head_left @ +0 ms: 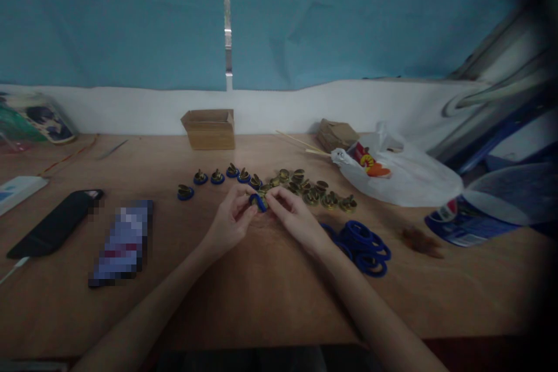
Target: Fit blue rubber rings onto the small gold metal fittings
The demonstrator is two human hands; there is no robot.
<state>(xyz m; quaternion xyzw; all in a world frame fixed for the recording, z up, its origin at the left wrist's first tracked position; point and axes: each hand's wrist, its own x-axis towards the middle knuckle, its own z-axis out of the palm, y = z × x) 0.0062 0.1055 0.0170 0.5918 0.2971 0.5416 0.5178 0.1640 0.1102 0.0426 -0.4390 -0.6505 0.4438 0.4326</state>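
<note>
Between my two hands, near the middle of the table, is a blue ring [258, 203] around or against a small brass-coloured metal piece. My left hand [230, 218] pinches it from the left with thumb and fingers. From the right, my right hand [296, 221] grips its other edge; the fingertips hide part of it. Just beyond the hands stand several brass pieces with blue rings [217, 177] around their bases. Several bare brass pieces [311, 196] are grouped at the right. Close to my right forearm lies a pile of loose blue rings [360, 238].
A cardboard box [212, 132] stands at the back, and a brown packet [335, 135] is right of it. A white plastic bag [405, 180] and a blue tub [471, 218] lie at the right. Two phones [56, 224] and a white power strip [20, 193] occupy the left.
</note>
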